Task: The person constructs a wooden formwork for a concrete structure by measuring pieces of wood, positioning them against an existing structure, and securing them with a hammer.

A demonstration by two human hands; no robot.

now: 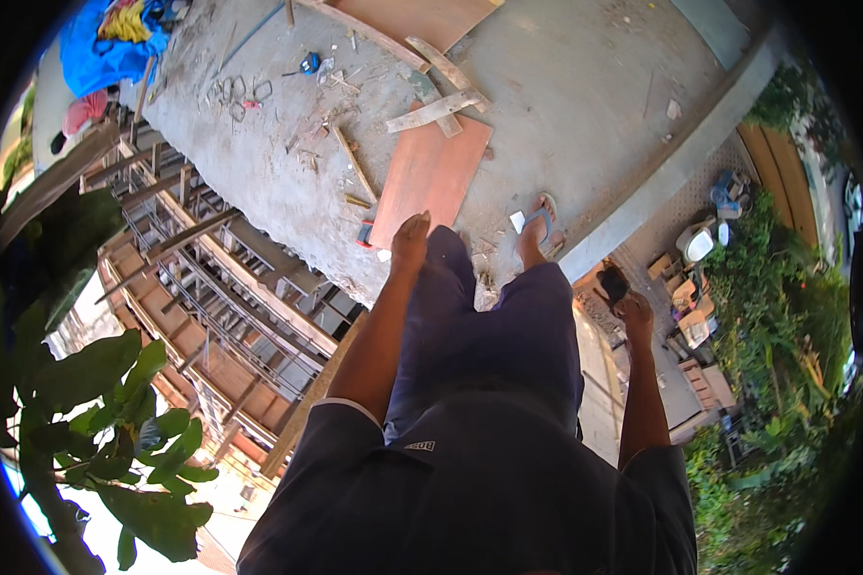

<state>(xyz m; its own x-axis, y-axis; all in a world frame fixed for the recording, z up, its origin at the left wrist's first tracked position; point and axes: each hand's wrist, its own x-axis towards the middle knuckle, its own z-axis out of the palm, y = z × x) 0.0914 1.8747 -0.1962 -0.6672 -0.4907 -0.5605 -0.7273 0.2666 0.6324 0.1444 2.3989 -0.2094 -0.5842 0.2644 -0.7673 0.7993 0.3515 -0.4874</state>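
My left hand [411, 240] hangs beside my left knee, over the near end of a reddish-brown wooden board [438, 172] lying on the concrete. Its fingers point away from me and are mostly hidden, so I cannot see anything in them. Out to the right, past the slab's edge, my right hand [633, 314] is raised with its fingers curled in. A dark object [612, 283] shows right by those fingers; whether it is gripped or lies far below cannot be made out. Close to the board's left edge lies a small red and black item [365, 233].
Wood offcuts [439, 110] lie across the board's far end, near a larger panel [422, 17]. A blue tape measure [310, 63] and scraps dot the concrete [566, 86]. Left, the slab drops to timber framing [230, 287]; a low ledge [662, 158] edges the right side above plants.
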